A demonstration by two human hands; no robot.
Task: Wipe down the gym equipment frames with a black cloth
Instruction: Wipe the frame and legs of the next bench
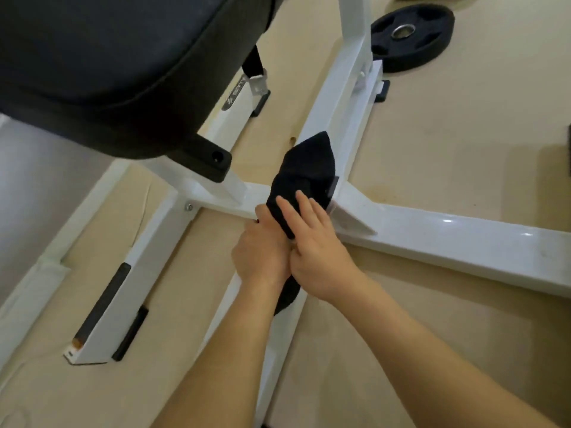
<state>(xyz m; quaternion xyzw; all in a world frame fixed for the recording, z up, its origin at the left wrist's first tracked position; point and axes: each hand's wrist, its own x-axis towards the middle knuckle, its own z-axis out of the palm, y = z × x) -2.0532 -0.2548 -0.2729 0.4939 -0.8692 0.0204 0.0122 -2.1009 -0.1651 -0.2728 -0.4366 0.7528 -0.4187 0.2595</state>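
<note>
- Our right hand lies on the black cloth, its fingers straight and flat, pressing it onto the white frame at the joint where the tubes meet.
- Our left hand touches the right, its fingers curled over the cloth's near-left edge; it seems to grip cloth and tube together.
- The cloth runs lengthwise away from us, up and right along the tube toward the upright; a tail shows between our wrists.
- The right hand is nearer that tube, so we judge the next stroke goes forward along it.
- The cloth looks thick and soft, folded to a point.
</note>
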